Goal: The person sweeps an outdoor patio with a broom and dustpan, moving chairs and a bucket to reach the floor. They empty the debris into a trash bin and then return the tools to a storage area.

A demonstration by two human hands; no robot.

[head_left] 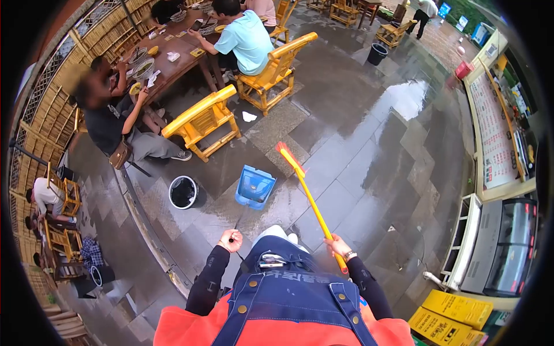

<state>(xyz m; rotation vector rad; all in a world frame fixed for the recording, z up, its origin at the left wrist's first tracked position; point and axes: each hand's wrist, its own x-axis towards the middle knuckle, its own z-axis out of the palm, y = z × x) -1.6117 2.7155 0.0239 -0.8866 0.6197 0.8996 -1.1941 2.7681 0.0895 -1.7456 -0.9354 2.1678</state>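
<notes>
Blue dustpan (pixel 255 185) on wet stone paving (pixel 346 167); left hand (pixel 229 244) fingers closed round its handle (pixel 232 240). Broom (pixel 314 209) right of dustpan, gripped by right hand (pixel 339 247) fingers. Lined bin (pixel 183 193) borders dustpan's left; bamboo chair (pixel 202 122) beyond it. Widest paving lies right of dustpan, toward menu board (pixel 493 135).

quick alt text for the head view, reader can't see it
A person's right hand holds a yellow broom, and the left hand a long-handled blue dustpan, over wet paving. Ahead, a white scrap lies near two chairs and a table with seated people.
</notes>
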